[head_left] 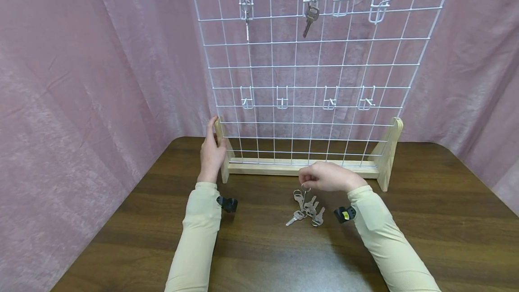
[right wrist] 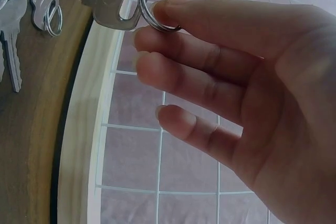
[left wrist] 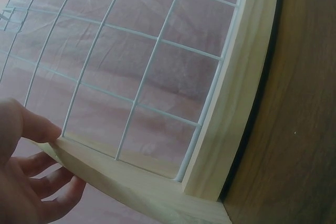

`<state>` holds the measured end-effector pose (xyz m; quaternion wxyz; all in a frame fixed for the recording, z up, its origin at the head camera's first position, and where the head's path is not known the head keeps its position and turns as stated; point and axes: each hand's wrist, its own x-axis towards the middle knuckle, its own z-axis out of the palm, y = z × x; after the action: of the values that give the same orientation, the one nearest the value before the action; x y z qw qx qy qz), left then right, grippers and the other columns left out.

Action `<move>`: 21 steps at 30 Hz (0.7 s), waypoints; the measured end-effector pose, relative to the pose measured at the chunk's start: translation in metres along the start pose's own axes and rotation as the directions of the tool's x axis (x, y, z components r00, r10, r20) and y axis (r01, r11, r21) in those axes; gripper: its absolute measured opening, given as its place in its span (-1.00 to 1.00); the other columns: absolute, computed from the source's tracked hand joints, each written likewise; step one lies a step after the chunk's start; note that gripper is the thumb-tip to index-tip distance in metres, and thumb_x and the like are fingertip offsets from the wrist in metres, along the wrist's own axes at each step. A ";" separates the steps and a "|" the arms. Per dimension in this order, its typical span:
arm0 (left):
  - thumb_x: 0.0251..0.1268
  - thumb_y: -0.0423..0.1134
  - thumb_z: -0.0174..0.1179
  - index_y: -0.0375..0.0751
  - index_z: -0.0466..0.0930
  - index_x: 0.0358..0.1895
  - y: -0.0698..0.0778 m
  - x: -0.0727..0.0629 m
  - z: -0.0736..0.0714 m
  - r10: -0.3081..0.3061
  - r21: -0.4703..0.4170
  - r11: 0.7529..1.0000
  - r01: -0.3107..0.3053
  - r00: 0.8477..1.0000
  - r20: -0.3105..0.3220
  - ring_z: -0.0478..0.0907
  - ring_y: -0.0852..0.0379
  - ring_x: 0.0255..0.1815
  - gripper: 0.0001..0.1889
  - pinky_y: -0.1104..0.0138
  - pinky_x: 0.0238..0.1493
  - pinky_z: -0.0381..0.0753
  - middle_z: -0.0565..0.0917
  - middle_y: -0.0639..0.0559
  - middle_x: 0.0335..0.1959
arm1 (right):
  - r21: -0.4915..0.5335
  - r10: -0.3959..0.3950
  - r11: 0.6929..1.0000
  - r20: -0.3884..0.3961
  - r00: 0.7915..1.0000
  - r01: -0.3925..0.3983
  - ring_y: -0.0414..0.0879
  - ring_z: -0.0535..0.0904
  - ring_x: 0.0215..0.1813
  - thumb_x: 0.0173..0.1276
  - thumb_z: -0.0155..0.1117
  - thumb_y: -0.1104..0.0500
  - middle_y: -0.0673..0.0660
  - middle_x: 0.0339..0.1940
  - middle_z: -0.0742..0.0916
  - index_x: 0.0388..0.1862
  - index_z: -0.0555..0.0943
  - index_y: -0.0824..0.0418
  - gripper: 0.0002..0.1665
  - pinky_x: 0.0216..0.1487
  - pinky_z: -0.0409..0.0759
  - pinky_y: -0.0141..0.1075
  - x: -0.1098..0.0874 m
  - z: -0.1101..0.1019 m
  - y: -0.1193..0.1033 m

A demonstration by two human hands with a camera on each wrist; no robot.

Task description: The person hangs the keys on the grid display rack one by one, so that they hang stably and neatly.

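My left hand (head_left: 211, 153) grips the wooden side upright (left wrist: 105, 169) at the left end of a white wire grid rack (head_left: 284, 65), thumb on one face and fingers on the other. In front of the rack's base, my right hand (head_left: 326, 177) pinches a metal split ring (right wrist: 145, 15) between thumb and index finger. A silver key (right wrist: 110, 3) hangs from that ring, over a small pile of keys (head_left: 298, 216) on the table. The other right-hand fingers are loosely bent and hold nothing.
One key (head_left: 311, 15) hangs on a top-row hook, another key (head_left: 247, 21) on the hook farthest left. Two more top hooks (head_left: 379, 12) and a lower row of hooks (head_left: 282, 102) carry no keys. A pink curtain (head_left: 121, 57) stands behind the brown table (head_left: 259, 256).
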<state>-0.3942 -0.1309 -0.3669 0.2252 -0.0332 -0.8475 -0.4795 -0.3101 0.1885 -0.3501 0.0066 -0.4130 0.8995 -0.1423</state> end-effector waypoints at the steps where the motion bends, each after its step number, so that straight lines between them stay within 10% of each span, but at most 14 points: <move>1: 0.36 -0.36 0.00 0.47 0.01 0.46 0.000 0.000 0.000 0.001 0.001 1.000 -0.001 1.000 0.000 0.62 -0.25 -0.11 -0.25 -0.05 -0.17 0.62 0.58 -0.28 0.09 | 0.002 0.000 1.000 0.000 1.000 0.000 -0.39 0.34 -0.49 0.31 0.24 0.27 -0.14 -0.58 0.53 -0.42 0.54 0.11 -0.88 -0.42 0.36 -0.49 0.000 0.000 0.000; 21: 0.37 -0.37 -0.01 0.46 0.01 0.46 0.000 0.001 0.001 0.006 0.022 1.000 -0.006 1.000 -0.005 0.62 -0.25 -0.14 -0.26 -0.03 -0.20 0.61 0.58 -0.29 0.10 | -0.133 0.098 0.982 -0.234 0.967 -0.132 -0.37 0.44 -0.49 0.33 0.24 0.19 -0.22 -0.54 0.63 -0.36 0.58 -0.03 -0.90 -0.42 0.45 -0.35 -0.003 -0.014 -0.014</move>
<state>-0.3948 -0.1305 -0.3669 0.2290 -0.0320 -0.8522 -0.4694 -0.2996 0.1861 -0.3335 -0.1185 -0.3403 0.9250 -0.1208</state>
